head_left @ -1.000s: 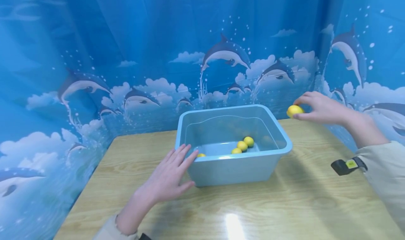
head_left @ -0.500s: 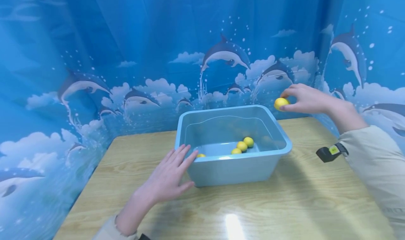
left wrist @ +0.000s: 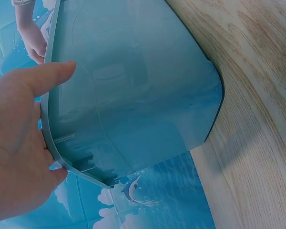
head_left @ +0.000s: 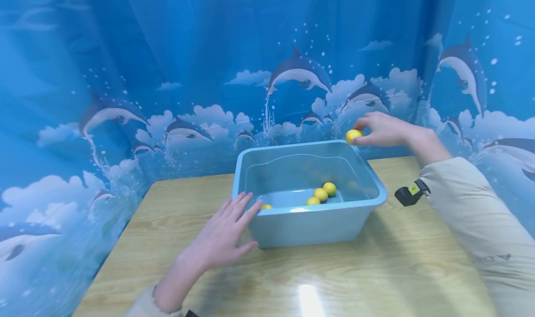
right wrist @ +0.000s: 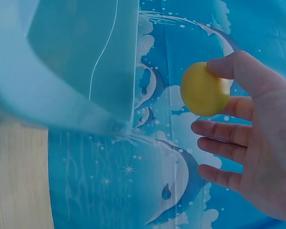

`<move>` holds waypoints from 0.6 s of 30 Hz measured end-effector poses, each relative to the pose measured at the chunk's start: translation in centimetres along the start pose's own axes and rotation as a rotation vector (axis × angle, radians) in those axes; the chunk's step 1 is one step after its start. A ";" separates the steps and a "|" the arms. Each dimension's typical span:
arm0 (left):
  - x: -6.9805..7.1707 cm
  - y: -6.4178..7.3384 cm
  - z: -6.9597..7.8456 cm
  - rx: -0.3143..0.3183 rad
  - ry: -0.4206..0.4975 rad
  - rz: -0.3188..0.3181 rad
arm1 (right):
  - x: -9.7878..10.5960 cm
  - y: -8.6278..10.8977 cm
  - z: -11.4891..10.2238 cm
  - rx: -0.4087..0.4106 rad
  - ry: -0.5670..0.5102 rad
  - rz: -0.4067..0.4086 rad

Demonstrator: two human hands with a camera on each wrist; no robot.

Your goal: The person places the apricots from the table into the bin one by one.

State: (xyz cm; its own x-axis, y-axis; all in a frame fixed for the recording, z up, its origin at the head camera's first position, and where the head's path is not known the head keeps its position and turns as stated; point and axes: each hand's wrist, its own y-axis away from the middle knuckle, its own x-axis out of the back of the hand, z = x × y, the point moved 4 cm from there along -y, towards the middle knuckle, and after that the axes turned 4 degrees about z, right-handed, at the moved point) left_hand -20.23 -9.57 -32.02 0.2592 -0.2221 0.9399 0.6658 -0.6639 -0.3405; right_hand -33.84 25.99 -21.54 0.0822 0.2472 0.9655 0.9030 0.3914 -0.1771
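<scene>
Between the thumb and fingertips of my right hand [head_left: 386, 130] is a smooth, slightly oval, lemon-like yellow ball [head_left: 354, 136], held above the right back corner of a light blue plastic bin [head_left: 309, 226]. The right wrist view shows the same yellow ball [right wrist: 205, 89] pinched, with the other fingers spread apart. Over the bin's front left rim lies my left hand [head_left: 221, 235], fingers nearly straight and thumb outside the front wall. Inside, three yellow balls [head_left: 320, 194] form a slanting row towards the right. Another yellow ball [head_left: 266, 207] is partly hidden by the front rim near my left fingers.
The bin stands on a light wooden table [head_left: 175, 224]. Behind and on both sides hangs a blue curtain [head_left: 200, 52] printed with dolphins and clouds. A black wrist device [head_left: 411, 193] sticks out from my right sleeve.
My right hand has carried the yellow ball leftward and slightly up, from right of the bin to its right back corner. The left hand and the balls in the bin stay put.
</scene>
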 end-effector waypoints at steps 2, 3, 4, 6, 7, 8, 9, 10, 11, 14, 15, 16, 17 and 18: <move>0.0 0.0 0.0 -0.001 -0.004 -0.003 | -0.3 -0.4 -0.1 -0.004 -0.006 -0.004; 0.0 0.0 0.0 -0.003 -0.006 -0.003 | -0.4 -0.5 -0.1 -0.007 -0.009 -0.007; 0.0 0.0 0.0 -0.005 -0.008 -0.002 | -0.4 -0.7 -0.2 -0.009 -0.010 -0.008; -0.1 0.0 0.0 -0.008 -0.011 -0.004 | -0.6 -1.0 -0.3 -0.013 -0.013 -0.014; -0.1 0.0 0.0 -0.006 -0.011 -0.007 | -0.6 -1.1 -0.4 -0.014 -0.013 -0.015; -0.1 0.0 0.0 -0.008 -0.010 -0.006 | -0.7 -1.3 -0.5 -0.016 -0.013 -0.018; -0.1 0.0 0.0 -0.006 -0.009 -0.008 | -0.7 -1.4 -0.6 -0.020 -0.013 -0.021; -0.1 0.0 0.0 -0.003 -0.006 -0.010 | -0.8 -1.4 -0.6 -0.022 -0.014 -0.024; -0.2 0.0 0.0 0.000 -0.005 -0.013 | -0.8 -1.5 -0.7 -0.023 -0.016 -0.028; -0.2 0.0 0.1 0.002 -0.004 -0.016 | -0.9 -1.4 -0.7 -0.019 -0.017 -0.033; -0.2 0.0 0.1 0.006 -0.005 -0.020 | -0.8 -1.3 -0.6 -0.018 -0.016 -0.031; -0.2 -0.1 0.1 0.007 -0.009 -0.022 | -0.8 -1.1 -0.6 -0.011 -0.015 -0.027; -0.1 -0.1 0.1 0.009 -0.011 -0.024 | -0.8 -1.0 -0.4 -0.008 -0.014 -0.021; -0.1 -0.1 0.1 0.009 -0.014 -0.026 | -0.7 -0.7 -0.3 -0.005 -0.012 -0.016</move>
State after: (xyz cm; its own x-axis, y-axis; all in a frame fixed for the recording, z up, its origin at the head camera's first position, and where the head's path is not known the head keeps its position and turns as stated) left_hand -20.27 -9.38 -32.08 0.2518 -0.1946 0.9480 0.6788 -0.6627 -0.3163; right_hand -34.41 25.25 -22.05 0.0629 0.2513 0.9659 0.9062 0.3911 -0.1607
